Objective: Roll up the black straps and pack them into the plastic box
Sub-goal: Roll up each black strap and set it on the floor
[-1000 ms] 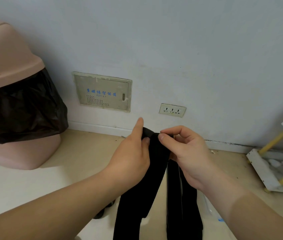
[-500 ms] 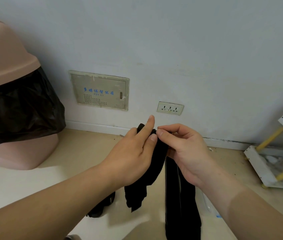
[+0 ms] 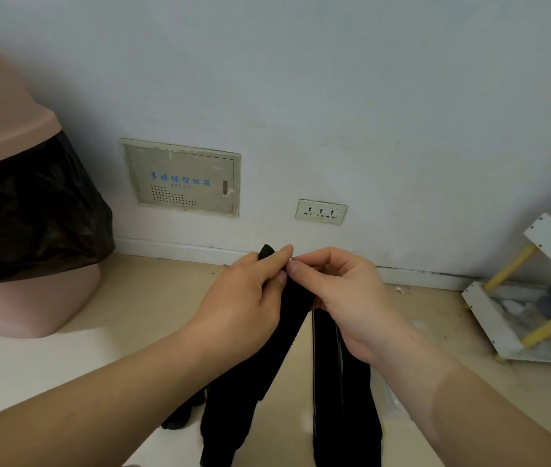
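A long black strap (image 3: 341, 382) hangs in front of me in two lengths, folded over at the top. My left hand (image 3: 243, 298) pinches the folded top end, whose tip pokes out above my fingers. My right hand (image 3: 338, 284) grips the same fold from the right, thumb and forefinger meeting the left fingertips. The left length (image 3: 233, 399) dangles loose, its lower end near the bottom of the view. Another dark piece (image 3: 179, 416) lies on the floor below my left forearm. A clear plastic edge (image 3: 394, 401) shows on the floor right of the strap; I cannot tell if it is the box.
A pink bin (image 3: 14, 257) with a black bag stands at the left against the wall. A wall panel (image 3: 183, 178) and a socket (image 3: 320, 211) sit low on the wall ahead. A white rack with yellow bars (image 3: 533, 298) stands at the right.
The left fingers have curled back down onto the fold and both hands sit closer together. The loose left length hangs lower than half a second ago.
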{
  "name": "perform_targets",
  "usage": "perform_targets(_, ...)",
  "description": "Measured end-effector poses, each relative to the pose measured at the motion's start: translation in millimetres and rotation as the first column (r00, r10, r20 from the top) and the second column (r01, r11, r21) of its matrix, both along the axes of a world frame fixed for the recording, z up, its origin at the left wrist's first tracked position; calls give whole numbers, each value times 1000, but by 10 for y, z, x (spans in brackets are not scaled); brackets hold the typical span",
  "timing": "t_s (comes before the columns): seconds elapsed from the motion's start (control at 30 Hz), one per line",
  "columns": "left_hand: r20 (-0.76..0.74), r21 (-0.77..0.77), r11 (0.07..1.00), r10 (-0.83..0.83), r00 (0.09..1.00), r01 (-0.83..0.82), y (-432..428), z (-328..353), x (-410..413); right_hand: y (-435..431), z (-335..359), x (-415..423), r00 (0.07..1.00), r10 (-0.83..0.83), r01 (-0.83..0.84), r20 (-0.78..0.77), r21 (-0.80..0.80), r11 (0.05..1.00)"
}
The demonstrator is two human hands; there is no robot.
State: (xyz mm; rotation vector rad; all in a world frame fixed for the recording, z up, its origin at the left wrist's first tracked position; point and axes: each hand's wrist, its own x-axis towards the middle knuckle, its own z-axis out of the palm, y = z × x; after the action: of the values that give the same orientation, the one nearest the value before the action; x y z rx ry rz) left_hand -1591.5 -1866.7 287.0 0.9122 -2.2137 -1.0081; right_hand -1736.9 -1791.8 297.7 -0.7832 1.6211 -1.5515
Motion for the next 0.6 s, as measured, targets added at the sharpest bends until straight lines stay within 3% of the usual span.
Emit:
perform_targets(0.1, 49, 27, 999, -21, 999, 20, -3, 42, -22, -11, -6, -19, 999, -24, 26, -46, 37, 999)
perform_targets(0.2, -41, 106, 994, 24, 999, -20, -40, 88, -18, -27, -32, -40, 994, -8, 20, -111, 112, 993)
perform_targets(0.37, -108, 475, 880, 82, 991, -21, -71, 170, 14, -38, 29, -44, 981, 35, -5, -191, 159, 987)
perform_targets(0.43, -100, 565, 824, 19, 995, 41, -57, 215, 35, -25, 67, -33, 972, 52, -16, -231, 154, 988)
perform_targets(0.5, -96, 582, 811, -15, 995, 69, -33, 232, 52, -13, 84, -10, 960, 80, -38, -270, 156, 987)
perform_targets(0.6, -113, 501, 865, 28, 993, 33, -33, 223, 56, -3, 85, 26, 966, 63, -36, -252, 113, 993)
